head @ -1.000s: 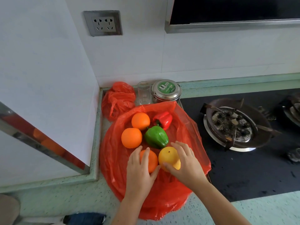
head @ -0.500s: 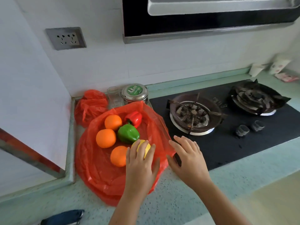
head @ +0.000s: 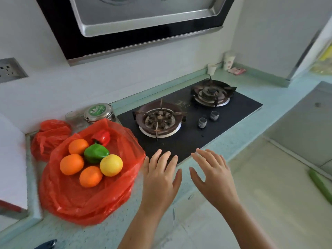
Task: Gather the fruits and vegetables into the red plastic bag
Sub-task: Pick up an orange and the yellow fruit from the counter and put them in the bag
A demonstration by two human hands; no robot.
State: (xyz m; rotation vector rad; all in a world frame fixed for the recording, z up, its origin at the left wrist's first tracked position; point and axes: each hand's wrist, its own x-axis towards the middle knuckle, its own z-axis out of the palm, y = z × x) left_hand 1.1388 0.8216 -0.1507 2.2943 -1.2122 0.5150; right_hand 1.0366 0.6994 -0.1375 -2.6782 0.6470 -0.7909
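Your left hand (head: 159, 178) hovers just right of the bag (head: 86, 200), palm down, fingers straight and spread, holding nothing. Whether its little finger brushes the plastic cannot be told. Your right hand (head: 213, 177) is further right of the bag, beside the left and apart from it, also flat, spread and empty.

The bag lies open and flattened on the counter (head: 107, 230), and the produce sits on its red plastic in a tight cluster. One orange (head: 90, 176) lies at the near side of the bag. The yellow fruit (head: 111, 165) touches it on the right. A second orange (head: 71, 164) sits toward the bag's left, and a third (head: 78, 146) is behind that one. The green pepper (head: 96, 153) lies in the bag's middle, touching the yellow fruit. The red pepper (head: 102, 137) lies at the bag's far side, under a raised fold of plastic.

Behind the bag to the left is a crumpled second bag (head: 50, 137). Just behind the bag stand a glass (head: 73, 117) and a tin (head: 98, 112) with a green lid. The stove (head: 188, 133) starts at the bag's far right edge. Far right of the bag, past both hands, lies a long green thing (head: 321, 186), too blurred to name.
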